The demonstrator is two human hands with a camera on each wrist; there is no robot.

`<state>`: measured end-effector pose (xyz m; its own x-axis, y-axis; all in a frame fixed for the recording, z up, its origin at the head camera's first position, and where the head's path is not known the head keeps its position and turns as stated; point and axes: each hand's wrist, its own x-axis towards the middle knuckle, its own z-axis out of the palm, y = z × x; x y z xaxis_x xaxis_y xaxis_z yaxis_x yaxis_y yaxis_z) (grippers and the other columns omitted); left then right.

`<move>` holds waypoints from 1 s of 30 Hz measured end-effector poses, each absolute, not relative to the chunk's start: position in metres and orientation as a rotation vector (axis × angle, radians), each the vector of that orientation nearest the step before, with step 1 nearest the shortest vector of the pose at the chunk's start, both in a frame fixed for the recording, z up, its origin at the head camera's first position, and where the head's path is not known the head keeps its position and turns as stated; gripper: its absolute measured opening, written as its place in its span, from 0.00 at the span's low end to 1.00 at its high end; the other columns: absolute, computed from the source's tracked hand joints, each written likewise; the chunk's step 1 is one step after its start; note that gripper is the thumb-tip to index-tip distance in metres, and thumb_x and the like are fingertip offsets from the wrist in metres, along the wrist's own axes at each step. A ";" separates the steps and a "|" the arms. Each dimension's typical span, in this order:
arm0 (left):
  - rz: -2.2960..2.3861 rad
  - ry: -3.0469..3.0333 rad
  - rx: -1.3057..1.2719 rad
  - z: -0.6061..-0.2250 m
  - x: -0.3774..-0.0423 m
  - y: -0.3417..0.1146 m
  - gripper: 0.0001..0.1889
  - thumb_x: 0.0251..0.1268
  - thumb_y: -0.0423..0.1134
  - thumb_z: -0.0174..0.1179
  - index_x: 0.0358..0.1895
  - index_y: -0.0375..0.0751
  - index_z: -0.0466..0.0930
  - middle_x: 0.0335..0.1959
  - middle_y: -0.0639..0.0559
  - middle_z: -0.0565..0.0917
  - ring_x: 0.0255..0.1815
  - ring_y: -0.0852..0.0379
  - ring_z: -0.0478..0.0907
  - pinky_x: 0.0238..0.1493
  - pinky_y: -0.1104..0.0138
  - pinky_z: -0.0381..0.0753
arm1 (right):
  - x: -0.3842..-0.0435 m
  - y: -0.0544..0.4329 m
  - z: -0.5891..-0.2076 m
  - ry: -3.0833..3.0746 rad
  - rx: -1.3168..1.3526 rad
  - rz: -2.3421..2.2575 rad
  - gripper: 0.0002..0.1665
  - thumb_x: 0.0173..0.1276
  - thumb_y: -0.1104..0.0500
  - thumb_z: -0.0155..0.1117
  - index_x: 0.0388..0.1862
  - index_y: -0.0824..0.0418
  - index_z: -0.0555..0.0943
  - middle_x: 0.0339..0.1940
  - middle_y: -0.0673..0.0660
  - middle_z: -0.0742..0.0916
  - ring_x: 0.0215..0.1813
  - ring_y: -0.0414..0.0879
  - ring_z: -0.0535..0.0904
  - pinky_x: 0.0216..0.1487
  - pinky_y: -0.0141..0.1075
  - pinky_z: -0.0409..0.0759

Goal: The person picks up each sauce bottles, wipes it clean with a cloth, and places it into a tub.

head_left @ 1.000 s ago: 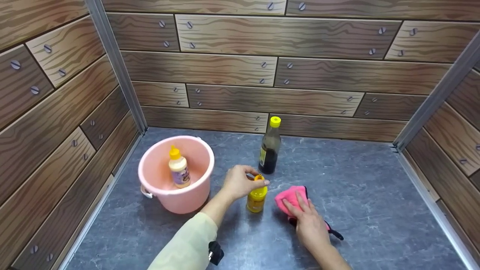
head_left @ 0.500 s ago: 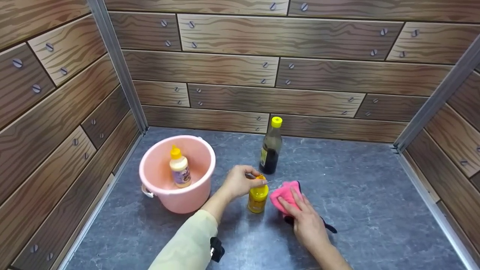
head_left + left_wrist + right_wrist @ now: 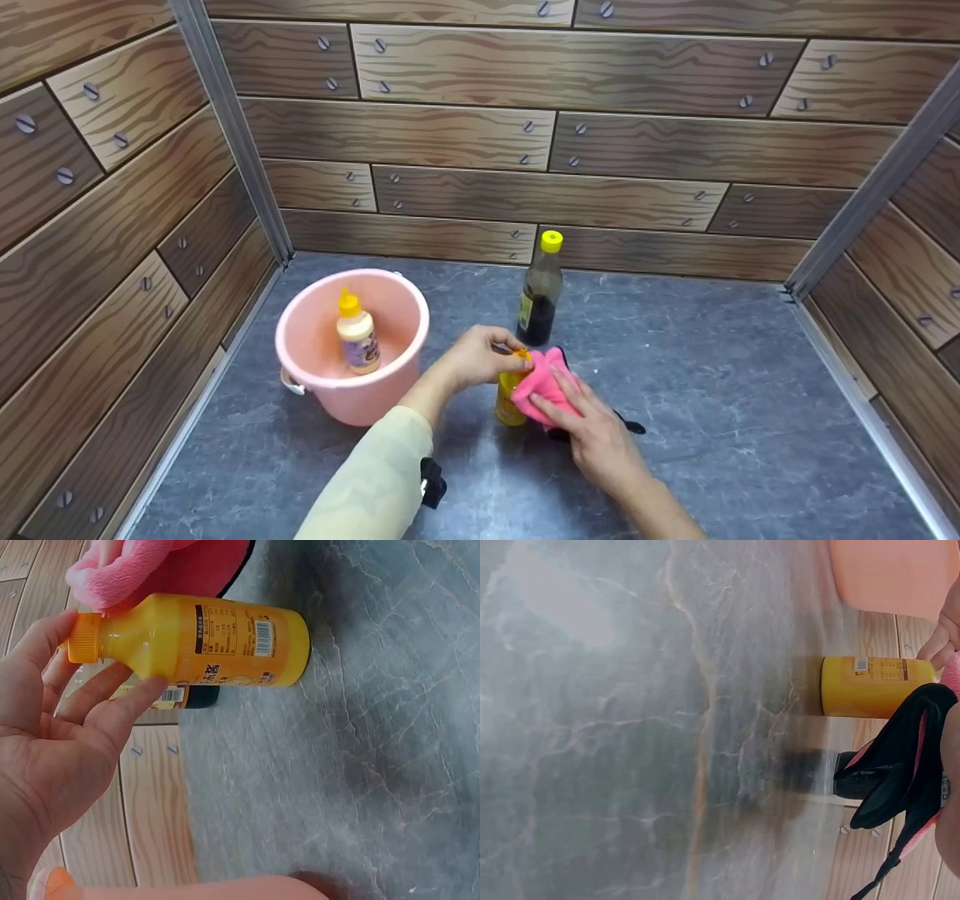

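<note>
A yellow squeeze bottle (image 3: 508, 409) with an orange cap stands upright on the grey marbled table. My left hand (image 3: 478, 358) pinches it by the cap (image 3: 84, 637), its thumb and fingertips at the top, as the left wrist view shows. In my right hand (image 3: 604, 442) is a pink cloth (image 3: 546, 394) with black edging and a dark loop, laid against the bottle's right side. The cloth covers part of the bottle in the head view. Seen from the right wrist, the cloth's black underside (image 3: 900, 765) hangs beside the bottle (image 3: 870, 686).
A pink bucket (image 3: 352, 397) stands at the left, holding a cream bottle (image 3: 358, 341) with an orange nozzle cap. Behind the hands is a dark sauce bottle (image 3: 538, 300) with a yellow cap. Wood-patterned walls (image 3: 450, 135) enclose the table on three sides.
My right hand has moved left and slightly up with the pink cloth, bringing it from beside the yellow bottle onto it. The left hand has stayed at the cap.
</note>
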<state>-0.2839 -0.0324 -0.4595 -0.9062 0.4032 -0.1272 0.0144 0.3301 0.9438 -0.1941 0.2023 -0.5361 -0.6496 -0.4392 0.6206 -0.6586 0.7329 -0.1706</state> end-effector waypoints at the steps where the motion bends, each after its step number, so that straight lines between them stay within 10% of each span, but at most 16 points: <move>1: 1.590 2.265 0.369 -0.458 -0.284 -0.033 0.08 0.67 0.40 0.75 0.45 0.43 0.91 0.45 0.49 0.89 0.44 0.52 0.85 0.51 0.51 0.89 | -0.196 0.202 -0.535 -2.368 0.839 0.515 0.40 0.60 0.68 0.78 0.68 0.40 0.84 0.75 0.60 0.78 0.68 0.70 0.78 0.59 0.63 0.82; 12: 1.530 2.272 0.343 -0.456 -0.287 -0.032 0.06 0.66 0.39 0.75 0.42 0.43 0.90 0.46 0.50 0.88 0.43 0.53 0.85 0.47 0.55 0.90 | -0.203 0.193 -0.535 -2.447 0.847 0.504 0.33 0.68 0.61 0.74 0.70 0.39 0.83 0.77 0.61 0.77 0.69 0.71 0.77 0.61 0.63 0.81; 30: 1.540 2.256 0.342 -0.456 -0.287 -0.031 0.07 0.65 0.39 0.75 0.42 0.43 0.90 0.48 0.48 0.87 0.44 0.54 0.84 0.49 0.52 0.90 | -0.206 0.187 -0.541 -2.566 0.816 0.567 0.43 0.65 0.75 0.68 0.71 0.38 0.82 0.80 0.64 0.73 0.72 0.68 0.75 0.63 0.63 0.80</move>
